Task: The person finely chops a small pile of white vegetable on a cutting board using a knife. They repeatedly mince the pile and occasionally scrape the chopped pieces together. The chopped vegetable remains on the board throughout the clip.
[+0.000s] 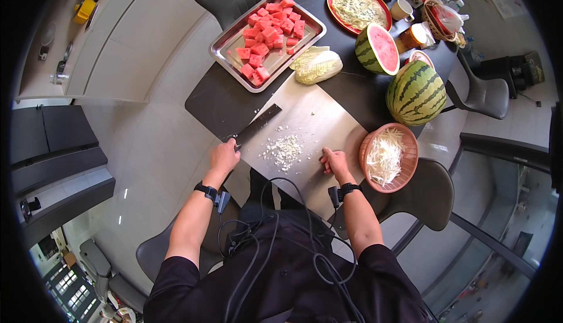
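Observation:
My left hand (225, 159) grips the handle of a kitchen knife with a broad dark blade (259, 125). The blade slants away across the left edge of a metal cutting board (325, 107). Finely chopped white bits (284, 152) lie in a loose pile on the board, with some scattered around it. To the right of the pile, my right hand (336, 163) is low over or on the board, its fingers loosely curled and apart, with no object visible in them. A Chinese cabbage piece (319, 65) lies at the board's far corner.
A metal tray (226, 65) holds watermelon cubes. Right of the board are a basket (411, 160) of white shreds, a whole watermelon (415, 94) and a cut half (380, 50). Beyond are a plate of flatbread (358, 8) and a mug (401, 10). Cables (303, 204) hang before my body.

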`<state>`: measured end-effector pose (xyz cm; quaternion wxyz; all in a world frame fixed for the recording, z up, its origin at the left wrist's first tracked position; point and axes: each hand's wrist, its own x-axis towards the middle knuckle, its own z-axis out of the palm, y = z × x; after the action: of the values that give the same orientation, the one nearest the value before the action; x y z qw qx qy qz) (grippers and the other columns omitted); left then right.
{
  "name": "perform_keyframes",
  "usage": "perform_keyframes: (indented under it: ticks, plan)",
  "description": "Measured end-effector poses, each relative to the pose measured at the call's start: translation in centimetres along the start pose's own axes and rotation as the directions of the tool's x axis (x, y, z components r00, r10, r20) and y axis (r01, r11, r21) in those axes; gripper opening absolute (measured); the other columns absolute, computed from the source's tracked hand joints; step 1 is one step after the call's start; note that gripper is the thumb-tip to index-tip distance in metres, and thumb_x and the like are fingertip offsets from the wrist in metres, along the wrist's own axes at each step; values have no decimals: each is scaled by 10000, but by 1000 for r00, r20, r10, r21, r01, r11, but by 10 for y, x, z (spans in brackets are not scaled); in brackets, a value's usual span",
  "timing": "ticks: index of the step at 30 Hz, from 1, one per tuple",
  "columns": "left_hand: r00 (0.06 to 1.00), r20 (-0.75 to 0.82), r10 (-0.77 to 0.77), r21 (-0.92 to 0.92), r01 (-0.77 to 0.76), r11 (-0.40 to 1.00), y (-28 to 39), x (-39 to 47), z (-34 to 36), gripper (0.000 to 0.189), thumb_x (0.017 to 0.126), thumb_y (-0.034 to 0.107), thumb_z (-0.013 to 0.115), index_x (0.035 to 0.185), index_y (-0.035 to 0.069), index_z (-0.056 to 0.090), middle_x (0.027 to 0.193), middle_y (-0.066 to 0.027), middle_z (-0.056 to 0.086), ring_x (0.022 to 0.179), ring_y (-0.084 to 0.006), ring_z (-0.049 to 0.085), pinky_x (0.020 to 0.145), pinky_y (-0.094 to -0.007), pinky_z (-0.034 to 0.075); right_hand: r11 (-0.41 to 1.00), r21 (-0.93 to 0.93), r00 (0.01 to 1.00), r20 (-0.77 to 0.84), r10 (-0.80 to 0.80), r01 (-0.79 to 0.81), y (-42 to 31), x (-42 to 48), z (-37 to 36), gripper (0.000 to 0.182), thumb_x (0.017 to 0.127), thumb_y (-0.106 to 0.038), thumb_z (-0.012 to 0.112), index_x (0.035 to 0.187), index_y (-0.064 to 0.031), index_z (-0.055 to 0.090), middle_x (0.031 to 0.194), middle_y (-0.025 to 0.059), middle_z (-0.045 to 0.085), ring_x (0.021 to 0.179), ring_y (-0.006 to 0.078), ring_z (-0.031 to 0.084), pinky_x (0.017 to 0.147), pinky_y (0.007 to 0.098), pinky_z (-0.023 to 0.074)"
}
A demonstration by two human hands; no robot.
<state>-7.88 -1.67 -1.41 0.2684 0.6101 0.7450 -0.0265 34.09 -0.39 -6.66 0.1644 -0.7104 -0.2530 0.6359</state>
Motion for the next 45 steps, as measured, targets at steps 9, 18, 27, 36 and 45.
perform_keyframes:
  ticks: [9, 18, 27, 36, 45]
  plan:
    - [983, 38, 182, -59, -179, 982, 40, -45, 33, 179, 860, 194, 720, 981, 81, 651, 838, -207, 726, 835, -444, 715, 723, -548, 580, 999, 10, 999, 18, -34, 34, 7, 2, -4, 533, 1018, -431, 648, 745, 26, 672, 509, 48, 531, 384, 167, 497, 424, 331, 487]
    - [984, -151, -97, -237, 60, 970, 17, -23, 39, 168, 826, 155, 682, 900, 6, 658, 861, -267, 712, 852, -481, 695, 758, -569, 556, 999, 15, 999, 18, -46, 46, 9, 2, -3, 538, 1040, -446, 642, 738, -1, 658, 504, 36, 512, 376, 153, 480, 420, 329, 483]
    - [1000, 17, -9, -269, 13, 963, 70, -66, 84, 193, 839, 160, 656, 944, 0, 677, 902, -292, 711, 906, -497, 690, 808, -576, 557, 994, -9, 994, 8, -113, 113, 16, 5, -2, 495, 1035, -403, 645, 740, -6, 663, 530, 42, 550, 386, 148, 505, 409, 315, 445]
    - [993, -116, -26, -408, -24, 913, 41, -56, 69, 235, 821, 187, 692, 803, -20, 584, 708, -234, 630, 633, -382, 618, 614, -462, 493, 278, -741, 381, -33, -924, 611, -53, 15, 15, 407, 907, -78, 624, 1303, 15, 611, 1374, 217, 634, 1288, 403, 583, 1076, 470, 495]
    - [994, -102, 36, -323, -67, 944, 19, -19, 28, 365, 881, 304, 736, 770, -5, 576, 714, -223, 633, 644, -408, 612, 616, -475, 488, 41, -672, 309, 285, -907, 740, -23, -1, 67, 566, 895, -67, 618, 1438, 60, 520, 1521, 258, 532, 1405, 443, 513, 1186, 539, 411]
